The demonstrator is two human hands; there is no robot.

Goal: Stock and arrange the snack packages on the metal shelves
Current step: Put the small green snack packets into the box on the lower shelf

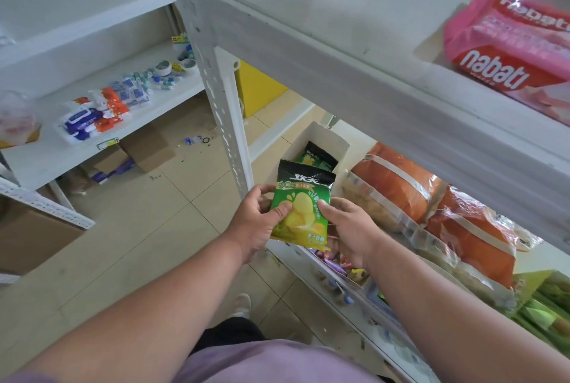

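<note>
floor: cardboard boxes (145, 151) | far shelf: tape rolls (174, 67), possibly wipes packs (81, 122)

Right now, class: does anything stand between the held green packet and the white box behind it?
Nothing visible. Both hands hold the green packet just before the open white box, which holds a similar packet.

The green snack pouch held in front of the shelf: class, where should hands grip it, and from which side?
Grip the green snack pouch at its lower side edges, one from each side, as the left hand and right hand do: it's flat and upright, thumbs in front.
</note>
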